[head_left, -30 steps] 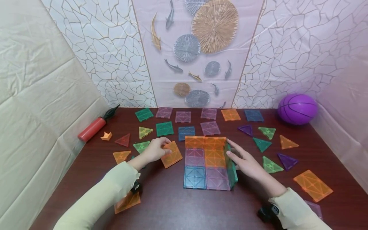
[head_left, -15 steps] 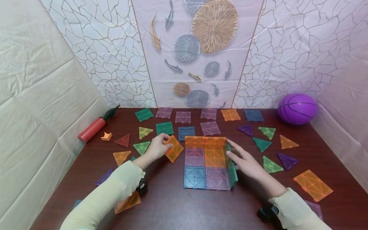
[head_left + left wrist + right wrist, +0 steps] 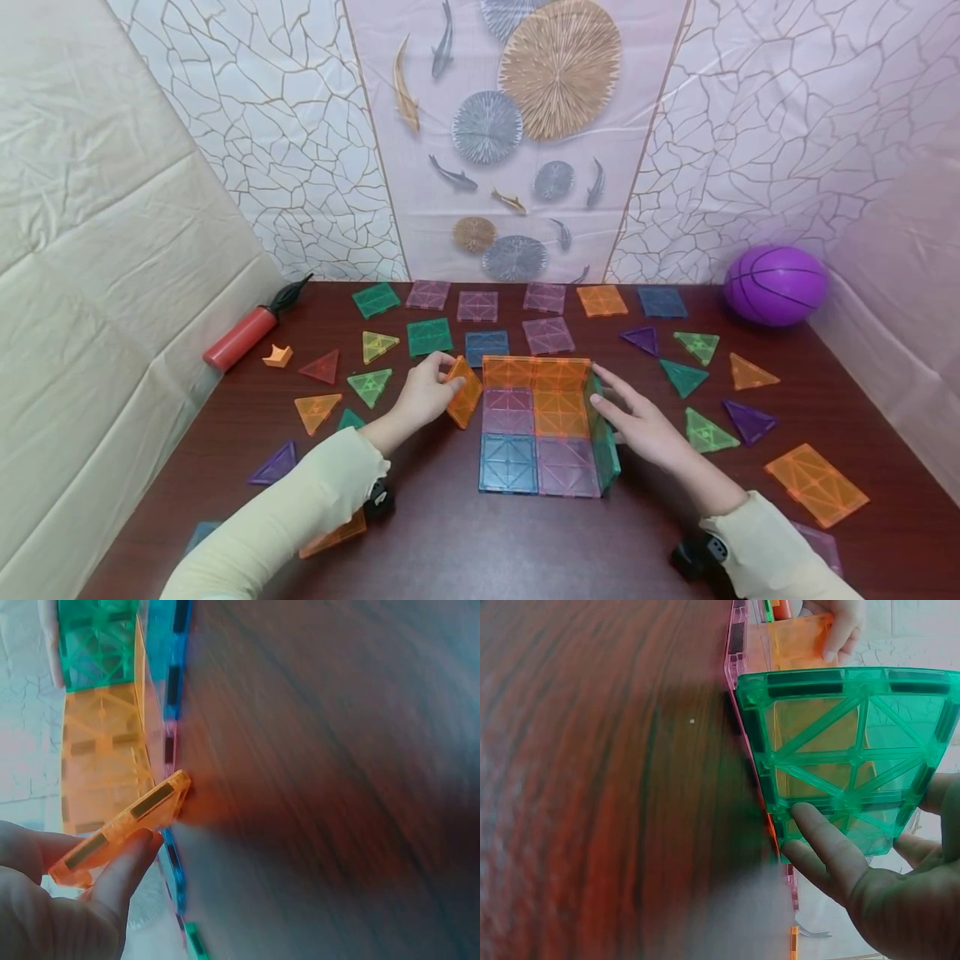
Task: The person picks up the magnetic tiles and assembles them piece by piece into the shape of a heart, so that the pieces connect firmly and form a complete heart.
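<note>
The left hand (image 3: 422,393) is pinching an orange square (image 3: 465,395), turning it more edge-on than a second ago and bringing it just beside the left end of the orange wall (image 3: 517,372). So it's seemingly nearing the unwalled left side of the floor tiles (image 3: 509,463); whether it's touching, I can't tell. The right hand (image 3: 639,421) is staying put, gripping the green wall (image 3: 607,450) from both faces.
</note>
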Action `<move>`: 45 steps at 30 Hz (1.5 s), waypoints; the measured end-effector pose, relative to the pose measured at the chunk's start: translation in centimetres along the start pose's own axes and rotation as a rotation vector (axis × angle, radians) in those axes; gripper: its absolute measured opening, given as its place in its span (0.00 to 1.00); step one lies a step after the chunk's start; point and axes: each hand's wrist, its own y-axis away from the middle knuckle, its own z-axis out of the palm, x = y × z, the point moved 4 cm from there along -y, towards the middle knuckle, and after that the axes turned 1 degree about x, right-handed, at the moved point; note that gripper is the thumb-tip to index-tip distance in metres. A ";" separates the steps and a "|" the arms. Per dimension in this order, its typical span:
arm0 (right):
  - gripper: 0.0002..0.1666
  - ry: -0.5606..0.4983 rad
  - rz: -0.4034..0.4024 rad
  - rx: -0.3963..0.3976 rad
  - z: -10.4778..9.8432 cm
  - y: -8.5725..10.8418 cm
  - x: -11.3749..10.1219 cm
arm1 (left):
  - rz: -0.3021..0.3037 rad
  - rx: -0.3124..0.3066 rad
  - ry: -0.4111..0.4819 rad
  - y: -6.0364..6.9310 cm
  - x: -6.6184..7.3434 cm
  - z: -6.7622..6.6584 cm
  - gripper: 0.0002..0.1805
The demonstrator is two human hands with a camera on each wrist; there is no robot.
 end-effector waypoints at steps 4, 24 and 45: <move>0.36 0.001 0.001 0.001 0.0 0.0 0.0 | 0.013 -0.002 0.014 0.3 0.4 0.4 0.19; 0.41 0.005 0.002 0.001 0.0 0.0 0.1 | 0.079 -0.111 0.177 0.6 1.3 1.8 0.23; 0.40 0.011 -0.002 -0.007 0.0 0.0 0.0 | 0.266 -0.375 0.067 6.6 -1.3 -6.6 0.31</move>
